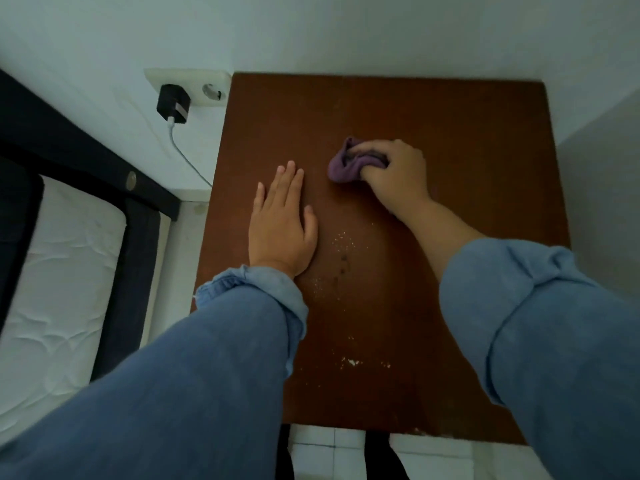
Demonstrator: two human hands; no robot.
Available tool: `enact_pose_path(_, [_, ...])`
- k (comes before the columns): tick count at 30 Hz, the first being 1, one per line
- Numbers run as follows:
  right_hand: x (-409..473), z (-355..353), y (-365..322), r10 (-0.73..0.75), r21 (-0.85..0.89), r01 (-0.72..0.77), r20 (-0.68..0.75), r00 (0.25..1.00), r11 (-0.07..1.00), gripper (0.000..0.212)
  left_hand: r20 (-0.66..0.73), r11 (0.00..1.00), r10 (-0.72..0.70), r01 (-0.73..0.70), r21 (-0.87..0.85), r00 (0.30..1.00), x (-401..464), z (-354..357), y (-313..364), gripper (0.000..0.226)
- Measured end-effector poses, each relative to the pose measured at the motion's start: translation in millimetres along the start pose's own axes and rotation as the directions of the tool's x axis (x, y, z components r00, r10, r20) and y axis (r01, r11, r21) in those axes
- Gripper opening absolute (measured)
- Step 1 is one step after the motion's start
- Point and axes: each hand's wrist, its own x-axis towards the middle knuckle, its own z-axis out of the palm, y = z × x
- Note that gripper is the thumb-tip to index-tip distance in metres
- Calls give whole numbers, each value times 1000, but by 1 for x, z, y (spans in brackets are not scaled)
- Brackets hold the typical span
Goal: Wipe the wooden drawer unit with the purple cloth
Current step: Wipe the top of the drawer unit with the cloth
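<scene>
The bunched purple cloth (343, 166) lies on the flat top of the reddish-brown wooden drawer unit (467, 140), toward its far middle. The right hand (394, 174) grips it, fingers curled round the fabric. Beside it, apart from the cloth, the left hand (282, 220) rests flat, fingers straight and together. Pale specks (343, 242), perhaps crumbs, dot the wood nearer. A black charger (173, 103) sits in the white wall socket (204, 86).
</scene>
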Motion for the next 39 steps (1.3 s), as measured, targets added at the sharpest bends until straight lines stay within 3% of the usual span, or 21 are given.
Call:
enact_pose_path(14, [-195, 13, -22, 151, 134, -139, -81, 985, 981, 32, 63, 996, 34, -39, 82, 997, 3, 4, -6, 58])
enact_pose_path(21, [-258, 19, -24, 159, 159, -143, -94, 983, 977, 34, 121, 982, 30, -52, 184, 992, 2, 2, -3, 56])
enact_pose_path(28, [-317, 13, -26, 259, 139, -255, -14, 966, 957, 34, 251, 979, -18, -34, 199, 968, 8, -7, 2, 57])
enact_pose_path(31, [-335, 5, -27, 339, 89, -348, 100, 935, 933, 34, 316, 979, 25, -87, 183, 949, 10, -23, -1, 59])
enact_pose_path(33, [-338, -1, -32, 410, 68, -433, 220, 885, 899, 35, 263, 969, 127, -176, 172, 957, 6, -33, -7, 60])
enact_pose_path(36, [-324, -15, -46, 539, 381, -584, 228, 811, 716, 36, 151, 965, 205, -225, 137, 967, -8, -45, -17, 58])
enact_pose_path(39, [-283, -33, -58, 580, 638, -571, 230, 781, 517, 37, 128, 969, 179, -197, 146, 975, -19, -48, -31, 55])
